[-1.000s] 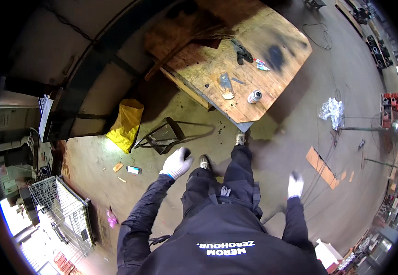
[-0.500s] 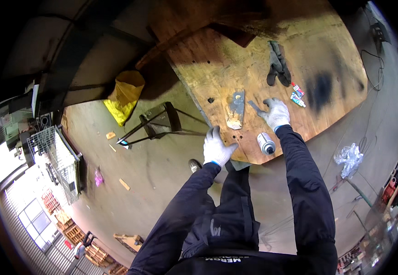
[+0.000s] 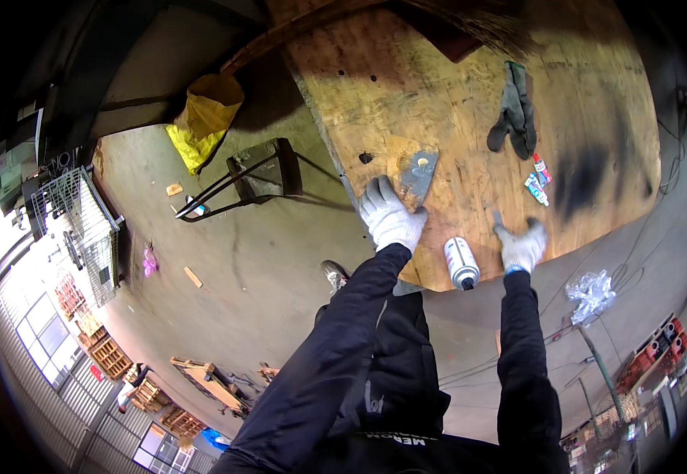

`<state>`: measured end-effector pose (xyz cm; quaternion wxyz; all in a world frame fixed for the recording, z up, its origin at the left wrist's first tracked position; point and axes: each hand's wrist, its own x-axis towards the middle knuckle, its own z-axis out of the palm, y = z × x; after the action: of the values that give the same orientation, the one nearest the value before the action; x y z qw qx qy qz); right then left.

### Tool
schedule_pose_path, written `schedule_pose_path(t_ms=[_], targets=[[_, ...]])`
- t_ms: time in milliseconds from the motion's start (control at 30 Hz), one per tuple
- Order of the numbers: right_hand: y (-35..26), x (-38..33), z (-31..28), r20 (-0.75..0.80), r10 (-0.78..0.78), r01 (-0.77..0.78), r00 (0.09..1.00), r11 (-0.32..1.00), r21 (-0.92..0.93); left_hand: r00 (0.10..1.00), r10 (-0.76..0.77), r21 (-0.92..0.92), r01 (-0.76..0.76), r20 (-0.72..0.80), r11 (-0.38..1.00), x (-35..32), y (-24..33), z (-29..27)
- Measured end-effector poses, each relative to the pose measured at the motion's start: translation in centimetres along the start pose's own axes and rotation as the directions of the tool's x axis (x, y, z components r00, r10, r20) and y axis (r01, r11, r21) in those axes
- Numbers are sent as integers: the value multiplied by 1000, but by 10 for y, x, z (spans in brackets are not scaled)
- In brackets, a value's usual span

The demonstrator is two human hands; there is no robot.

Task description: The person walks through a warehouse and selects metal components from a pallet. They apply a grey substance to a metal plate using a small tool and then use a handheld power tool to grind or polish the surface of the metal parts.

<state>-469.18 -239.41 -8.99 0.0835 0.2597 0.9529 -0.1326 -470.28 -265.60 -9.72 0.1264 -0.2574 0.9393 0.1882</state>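
My left hand [image 3: 392,214], in a white knit glove, lies over the lower end of a worn grey plate [image 3: 418,171] with pale patches. Its fingers are spread along the plate's left side, and the palm hides part of it. To the right my gloved right hand [image 3: 524,246] is above the front edge of the wooden tabletop [image 3: 454,118]. A thin grey strip [image 3: 497,216] sticks out at its thumb, blurred. Between the hands a white spray can [image 3: 461,262] lies on its side, dark end toward me.
Dark grey gloves [image 3: 515,110] and two small tubes [image 3: 538,181] lie on the table to the right. A brush [image 3: 486,28] is at the far edge. Left on the floor are a metal stand [image 3: 268,174] and a yellow sack [image 3: 205,118]; crumpled plastic [image 3: 592,296] lies right.
My left hand has moved up and right from the table's edge onto the plate. My right hand has drawn back toward me and right, the grey strip moving with it.
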Motion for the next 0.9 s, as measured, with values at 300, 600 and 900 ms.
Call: schedule_pose_path(t_ms=[300, 600, 900], targets=[[120, -40, 36, 284, 510, -574, 812, 609, 547, 990, 140, 69, -138, -11, 988, 8, -49, -10], [143, -34, 17, 490, 288, -534, 823, 687, 494, 933, 23, -311, 96, 359, 945, 4, -70, -47], [178, -115, -31, -50, 144, -140, 988, 987, 77, 827, 172, -769, 392, 535, 504, -171, -185, -169]])
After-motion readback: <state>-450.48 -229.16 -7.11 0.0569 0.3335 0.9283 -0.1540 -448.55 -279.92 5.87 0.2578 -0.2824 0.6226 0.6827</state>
